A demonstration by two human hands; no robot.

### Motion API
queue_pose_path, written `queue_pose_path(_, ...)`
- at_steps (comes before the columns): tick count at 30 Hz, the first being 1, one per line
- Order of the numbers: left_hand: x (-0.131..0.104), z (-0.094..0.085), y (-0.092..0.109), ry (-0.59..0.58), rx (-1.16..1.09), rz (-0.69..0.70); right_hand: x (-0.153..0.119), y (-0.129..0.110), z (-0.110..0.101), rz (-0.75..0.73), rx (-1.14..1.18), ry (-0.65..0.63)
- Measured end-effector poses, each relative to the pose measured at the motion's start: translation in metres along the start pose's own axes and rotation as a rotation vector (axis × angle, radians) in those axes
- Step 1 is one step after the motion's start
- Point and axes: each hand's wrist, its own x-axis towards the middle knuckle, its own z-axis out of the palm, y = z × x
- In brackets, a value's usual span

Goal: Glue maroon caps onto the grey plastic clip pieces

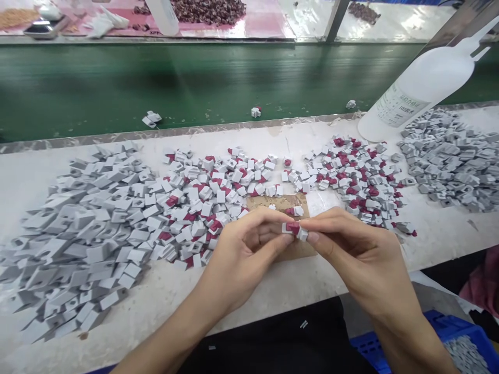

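Between my two hands is a small grey-and-maroon plastic part (293, 228). My left hand (249, 244) pinches its left end with thumb and forefinger. On its right end, the thumb and forefinger of my right hand (354, 249) are closed too. Under my hands lies a piece of brown cardboard (298, 252), with another grey-and-maroon part resting on it just beyond my fingertips. Heaps of similar grey-and-maroon parts (202, 182) spread behind my hands, to the left and to the right.
Plain grey blocks (89, 234) are piled at the left, smaller grey pieces (452, 161) at the right. A white squeeze bottle (417, 93) stands at the back right. Along the table's far side runs a green conveyor belt (202, 83). A blue basket (448, 327) is low at the right.
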Motion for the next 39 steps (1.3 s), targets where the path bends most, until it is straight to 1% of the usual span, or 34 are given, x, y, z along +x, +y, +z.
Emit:
queue_pose_path(3,-0.002,-0.003,0.004,0.005,-0.006,0.005,0.003,0.000,0.003,0.009,0.013,-0.012)
queue_pose_path(7,-0.005,-0.005,0.006,0.027,0.039,0.037,0.008,0.003,0.008,0.011,0.074,-0.045)
queue_pose_path(10,-0.006,-0.010,0.012,0.041,0.043,0.051,0.012,0.006,0.011,0.015,0.133,-0.094)
queue_pose_path(12,-0.006,-0.017,0.021,0.035,0.089,0.044,0.019,0.006,0.011,0.032,0.173,-0.165)
queue_pose_path(14,-0.003,-0.031,0.035,0.045,0.194,0.022,0.035,0.002,0.010,0.039,0.135,-0.250)
queue_pose_path(16,0.007,-0.050,0.052,0.108,0.342,-0.010,0.067,-0.003,0.010,0.007,-0.010,-0.270)
queue_pose_path(18,0.026,-0.072,0.070,0.241,0.507,-0.031,0.115,-0.006,0.017,-0.062,-0.220,-0.210)
queue_pose_path(19,0.039,-0.084,0.078,0.314,0.580,-0.031,0.143,-0.006,0.025,-0.104,-0.333,-0.173)
queue_pose_path(21,0.070,-0.105,0.089,0.434,0.671,-0.008,0.201,-0.004,0.049,-0.140,-0.581,-0.174)
queue_pose_path(22,0.087,-0.114,0.093,0.477,0.682,0.001,0.228,-0.001,0.064,-0.141,-0.618,-0.181)
queue_pose_path(24,0.122,-0.129,0.098,0.551,0.683,-0.015,0.272,0.006,0.097,-0.174,-0.656,-0.252)
queue_pose_path(26,0.153,-0.140,0.100,0.607,0.692,-0.039,0.301,0.011,0.123,-0.188,-0.669,-0.304)
queue_pose_path(28,0.178,-0.145,0.099,0.637,0.709,-0.050,0.315,0.014,0.135,-0.175,-0.686,-0.314)
queue_pose_path(29,0.190,-0.146,0.098,0.639,0.715,-0.056,0.316,0.013,0.134,-0.163,-0.694,-0.303)
queue_pose_path(30,0.200,-0.145,0.097,0.634,0.718,-0.065,0.315,0.011,0.130,-0.153,-0.699,-0.280)
queue_pose_path(31,0.209,-0.143,0.095,0.618,0.719,-0.079,0.311,0.009,0.121,-0.144,-0.702,-0.251)
queue_pose_path(33,0.226,-0.135,0.090,0.556,0.716,-0.122,0.293,0.001,0.096,-0.130,-0.703,-0.193)
queue_pose_path(34,0.233,-0.129,0.088,0.520,0.718,-0.146,0.279,-0.003,0.081,-0.120,-0.700,-0.171)
queue_pose_path(36,0.246,-0.117,0.083,0.455,0.734,-0.191,0.243,-0.009,0.051,-0.092,-0.675,-0.153)
queue_pose_path(39,0.260,-0.102,0.076,0.408,0.800,-0.220,0.172,-0.011,0.015,-0.051,-0.553,-0.169)
